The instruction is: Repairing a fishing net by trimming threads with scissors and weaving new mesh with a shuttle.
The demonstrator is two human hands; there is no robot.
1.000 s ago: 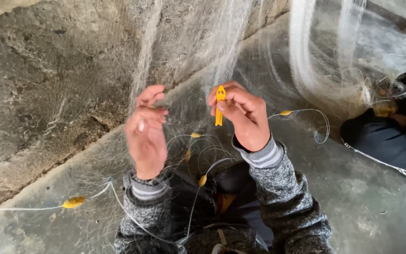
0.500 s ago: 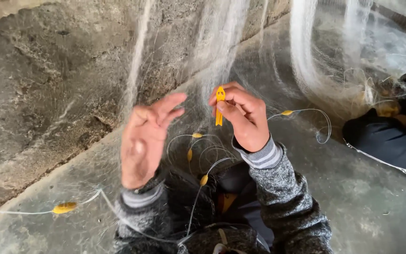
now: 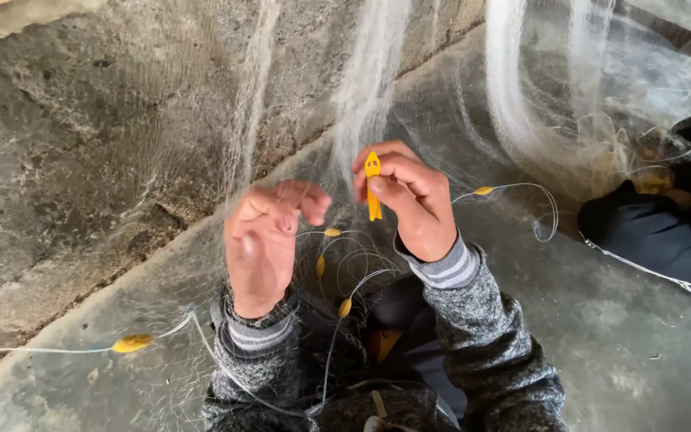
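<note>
My left hand point(image 3: 264, 240) had just curled in again: half a second earlier its fingers were spread wide and flat, and now they were bent over, the tips gathered against the fine white mesh of the fishing net point(image 3: 373, 88) that hung in front of me (the hand was blurred, so I could not tell how firmly it pinched the threads). My right hand point(image 3: 409, 204) had not shifted; it kept the small yellow plastic netting needle point(image 3: 373, 186) upright, clamped between thumb and fingertips, just beside the left. I took that as the mesh being caught up afresh for the needle. A yellow oval float point(image 3: 133, 344) lay on the concrete floor point(image 3: 617, 336).
</note>
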